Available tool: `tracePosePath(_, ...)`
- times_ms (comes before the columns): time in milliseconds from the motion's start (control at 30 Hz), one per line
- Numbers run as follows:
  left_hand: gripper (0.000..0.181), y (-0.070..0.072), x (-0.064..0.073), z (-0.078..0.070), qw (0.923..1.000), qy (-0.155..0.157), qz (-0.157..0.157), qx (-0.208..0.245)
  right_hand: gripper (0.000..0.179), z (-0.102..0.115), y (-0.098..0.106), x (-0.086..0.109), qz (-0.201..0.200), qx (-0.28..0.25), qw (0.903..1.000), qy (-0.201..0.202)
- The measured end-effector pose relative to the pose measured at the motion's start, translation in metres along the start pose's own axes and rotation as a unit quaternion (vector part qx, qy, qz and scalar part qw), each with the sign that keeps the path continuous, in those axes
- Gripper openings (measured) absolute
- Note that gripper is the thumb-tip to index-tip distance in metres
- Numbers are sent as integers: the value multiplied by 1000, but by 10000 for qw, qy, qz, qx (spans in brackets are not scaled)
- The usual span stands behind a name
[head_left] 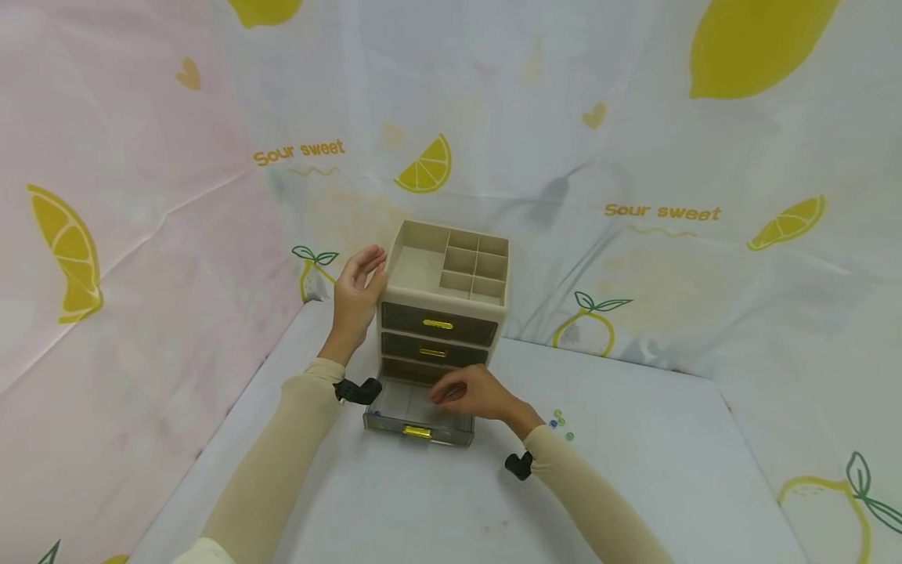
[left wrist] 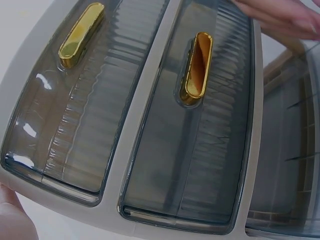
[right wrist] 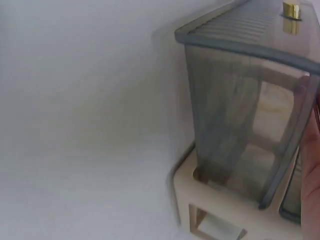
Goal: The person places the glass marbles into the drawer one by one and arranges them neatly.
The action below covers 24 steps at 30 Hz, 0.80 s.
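Note:
A beige desktop organizer (head_left: 444,301) has dark see-through drawers with gold handles. Its bottom drawer (head_left: 447,433) is pulled out, and a small blue bead (head_left: 377,413) lies at its left front corner. My left hand (head_left: 358,290) rests against the organizer's upper left side with relaxed fingers. Over the pulled-out drawer is my right hand (head_left: 475,392), thumb and fingers bent toward each other; whether anything is between the fingertips is hidden. The right wrist view shows the drawer's side wall (right wrist: 225,115) with part of that hand at the right edge.
Several small green and blue beads (head_left: 569,436) lie on the white table (head_left: 620,486), right of the organizer. Open compartments (head_left: 461,261) divide the organizer's top. The two upper drawers (head_left: 433,351) are closed. A lemon-print cloth (head_left: 493,172) hangs behind the table.

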State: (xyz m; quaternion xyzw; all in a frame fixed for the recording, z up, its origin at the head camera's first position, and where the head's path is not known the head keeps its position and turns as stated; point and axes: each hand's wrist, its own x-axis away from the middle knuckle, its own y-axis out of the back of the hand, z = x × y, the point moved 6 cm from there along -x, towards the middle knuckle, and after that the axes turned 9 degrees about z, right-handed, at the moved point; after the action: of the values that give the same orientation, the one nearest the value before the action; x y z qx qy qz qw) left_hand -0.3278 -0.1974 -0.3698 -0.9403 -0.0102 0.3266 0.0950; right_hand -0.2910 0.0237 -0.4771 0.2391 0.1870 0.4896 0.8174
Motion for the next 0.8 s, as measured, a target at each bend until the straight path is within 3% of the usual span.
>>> tracePosePath(267, 47, 0, -1, 2, 10000, 7, 10, -95, 21, -7, 29, 36, -687, -125, 9971, -291)
tracePosePath(567, 47, 0, -1, 2, 10000, -20, 15, -13, 22, -22, 61, 78, -1543, -321, 9832, -917)
tracePosePath(800, 47, 1, -1, 3, 9999, 3, -25, -126, 21, -5, 76, 105, -1931, -257, 9757, -1003)
